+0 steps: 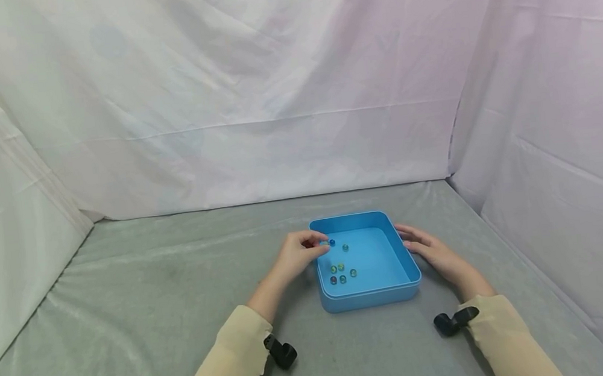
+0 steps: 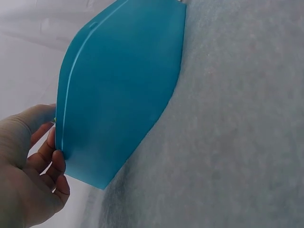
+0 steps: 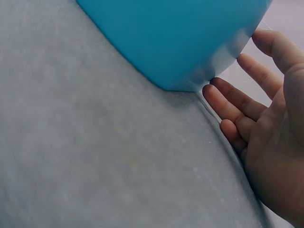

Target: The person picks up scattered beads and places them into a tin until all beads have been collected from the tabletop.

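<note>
A blue square box (image 1: 371, 299) stands on the grey cloth with several glass marbles (image 1: 341, 267) on its floor, mostly in its left half. My left hand (image 1: 298, 253) reaches over the box's left rim and pinches a marble between thumb and fingertips. Only a greenish sliver of that marble (image 2: 54, 120) shows in the left wrist view, where the other fingers lie against the box wall (image 2: 114, 90). Against the outside of the right wall rests my right hand (image 1: 439, 256), its fingers extended and holding nothing. A dark blue marble (image 1: 332, 242) lies just beside the left fingertips.
Grey cloth (image 1: 155, 311) covers the table all around the box. White curtains (image 1: 249, 96) hang at the back and along both sides. A small black camera (image 1: 281, 352) sits on the left wrist, and another black camera (image 1: 456, 321) on the right.
</note>
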Demonstrator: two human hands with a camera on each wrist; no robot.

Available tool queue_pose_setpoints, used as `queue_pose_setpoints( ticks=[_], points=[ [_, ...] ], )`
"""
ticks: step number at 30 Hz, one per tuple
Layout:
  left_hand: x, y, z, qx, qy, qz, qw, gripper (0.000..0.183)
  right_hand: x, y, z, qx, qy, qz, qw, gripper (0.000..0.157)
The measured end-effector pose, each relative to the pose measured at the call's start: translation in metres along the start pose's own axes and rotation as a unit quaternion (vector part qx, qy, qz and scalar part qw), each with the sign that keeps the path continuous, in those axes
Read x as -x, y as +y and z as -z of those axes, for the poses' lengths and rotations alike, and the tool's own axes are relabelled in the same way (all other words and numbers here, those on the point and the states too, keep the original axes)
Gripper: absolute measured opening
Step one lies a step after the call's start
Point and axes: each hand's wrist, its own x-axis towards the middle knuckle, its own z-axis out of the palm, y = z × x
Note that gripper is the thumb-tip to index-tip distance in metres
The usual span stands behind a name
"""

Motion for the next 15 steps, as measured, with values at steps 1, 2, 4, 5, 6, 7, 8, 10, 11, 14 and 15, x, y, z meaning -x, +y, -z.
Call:
queue_pose_setpoints(
  ticks=[1, 2, 4, 5, 6, 7, 8, 10, 11, 14, 15],
  points=[
    [-0.0004, 0.0, -0.0002, -0.001, 0.0, 0.001, 1.0, 0.021, -0.0003, 0.0004, 0.0, 0.0, 0.0, -0.001, 1.0, 0.058],
    [-0.0008, -0.0001, -0.0003, -0.001, -0.001, 0.001, 1.0, 0.021, -0.0005, 0.0005, -0.0002, 0.0, 0.0, -0.002, 1.0, 0.058],
    [-0.0018, -0.0007, -0.0007, -0.003, 0.0, 0.003, 1.0, 0.02, -0.001, 0.0009, -0.0001, 0.0, -0.001, -0.002, 1.0, 0.058],
    [-0.0022, -0.001, -0.0009, -0.003, 0.0, 0.004, 1.0, 0.02, -0.0012, 0.0011, -0.0002, 0.0, -0.001, -0.003, 1.0, 0.058],
    [-0.0025, -0.0012, -0.001, -0.005, 0.001, 0.007, 1.0, 0.02, -0.0015, 0.0011, -0.0003, -0.001, 0.0, -0.003, 1.0, 0.058],
    [-0.0028, -0.0017, -0.0013, -0.005, 0.002, 0.007, 1.0, 0.02, -0.0017, 0.0011, -0.0004, -0.001, -0.001, -0.002, 1.0, 0.057],
    [-0.0029, -0.0019, -0.0013, -0.005, 0.002, 0.008, 0.9999, 0.02, -0.0018, 0.0007, -0.0005, -0.001, -0.002, -0.001, 1.0, 0.057],
    [-0.003, -0.0025, -0.002, -0.004, 0.003, 0.01, 0.9999, 0.02, -0.0017, 0.0003, -0.0005, -0.001, -0.002, -0.001, 1.0, 0.057],
    [-0.0031, -0.0028, -0.0022, -0.004, 0.004, 0.008, 0.9999, 0.02, -0.0018, 0.0004, -0.0006, -0.001, -0.002, 0.0, 1.0, 0.057],
    [-0.0033, -0.0037, -0.003, -0.007, 0.006, 0.009, 0.9999, 0.02, -0.0015, 0.0005, -0.0009, -0.001, 0.0, -0.002, 1.0, 0.058],
    [-0.0035, -0.0041, -0.0033, -0.008, 0.006, 0.009, 0.9999, 0.02, -0.0015, 0.0007, -0.001, -0.001, 0.001, -0.003, 1.0, 0.058]
  ],
)
